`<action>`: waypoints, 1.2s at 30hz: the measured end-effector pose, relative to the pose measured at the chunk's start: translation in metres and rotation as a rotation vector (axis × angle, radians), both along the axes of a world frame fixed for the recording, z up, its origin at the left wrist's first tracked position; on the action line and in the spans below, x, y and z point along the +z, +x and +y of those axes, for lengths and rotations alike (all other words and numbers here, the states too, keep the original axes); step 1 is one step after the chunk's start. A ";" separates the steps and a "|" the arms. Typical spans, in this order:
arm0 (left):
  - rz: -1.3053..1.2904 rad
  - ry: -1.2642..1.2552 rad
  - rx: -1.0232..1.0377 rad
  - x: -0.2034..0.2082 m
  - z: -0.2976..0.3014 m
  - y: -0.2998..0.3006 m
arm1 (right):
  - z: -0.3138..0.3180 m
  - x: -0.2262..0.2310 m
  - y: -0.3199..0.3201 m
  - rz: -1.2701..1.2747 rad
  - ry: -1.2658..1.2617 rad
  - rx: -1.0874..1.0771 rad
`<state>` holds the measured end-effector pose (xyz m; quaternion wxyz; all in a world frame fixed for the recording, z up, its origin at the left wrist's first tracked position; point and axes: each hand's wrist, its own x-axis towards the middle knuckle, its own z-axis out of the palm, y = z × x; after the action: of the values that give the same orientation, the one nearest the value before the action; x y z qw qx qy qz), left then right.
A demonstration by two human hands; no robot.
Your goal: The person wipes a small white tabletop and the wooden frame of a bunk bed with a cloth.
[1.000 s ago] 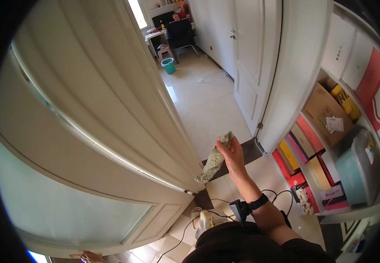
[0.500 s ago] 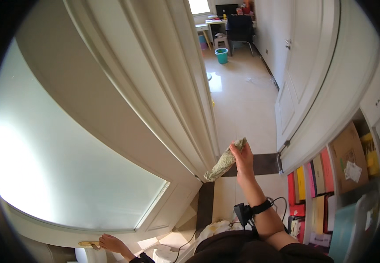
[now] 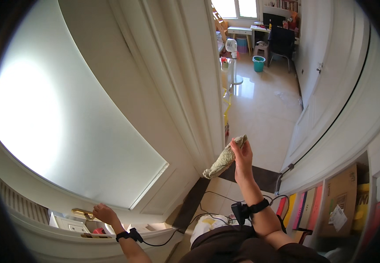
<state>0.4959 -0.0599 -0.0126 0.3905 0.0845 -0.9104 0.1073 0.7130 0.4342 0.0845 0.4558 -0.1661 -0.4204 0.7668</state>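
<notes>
My right hand [image 3: 241,154] is raised in front of me and grips a crumpled grey-green cloth [image 3: 223,159] that hangs down to its left, close to the edge of a white panelled door [image 3: 172,92]. My left hand [image 3: 104,214] is low at the lower left, with its fingers on a gold door handle [image 3: 83,213] of the same door. The door has a large frosted glass pane [image 3: 67,127]. Both wrists wear black bands.
A tiled floor [image 3: 264,109] runs ahead to a room with a desk, a dark chair [image 3: 280,41] and a teal bin [image 3: 258,63]. White cupboard doors [image 3: 330,101] line the right. Shelves with coloured folders and a cardboard box [image 3: 341,199] stand at lower right. Cables lie near my feet.
The view has swung to the right, so more of the glass pane and the far room shows. My left hand has come into view on the gold handle. My right hand still holds the cloth.
</notes>
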 end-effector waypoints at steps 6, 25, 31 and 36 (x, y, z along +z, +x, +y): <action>0.037 -0.008 -0.007 0.017 0.025 0.038 | 0.017 0.008 0.019 -0.051 -0.055 0.040; -0.115 -0.015 0.163 0.031 0.028 0.075 | 0.057 0.010 0.039 0.061 -0.036 0.092; -0.134 0.050 0.015 0.009 0.014 0.049 | 0.077 0.004 0.048 0.004 -0.022 0.067; 0.022 0.048 -0.008 -0.015 -0.110 0.035 | 0.085 -0.001 0.036 -0.037 -0.101 0.133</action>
<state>0.5313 -0.1699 -0.0273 0.3988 0.0917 -0.9087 0.0829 0.7491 0.5194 0.0836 0.3871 -0.1744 -0.3997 0.8124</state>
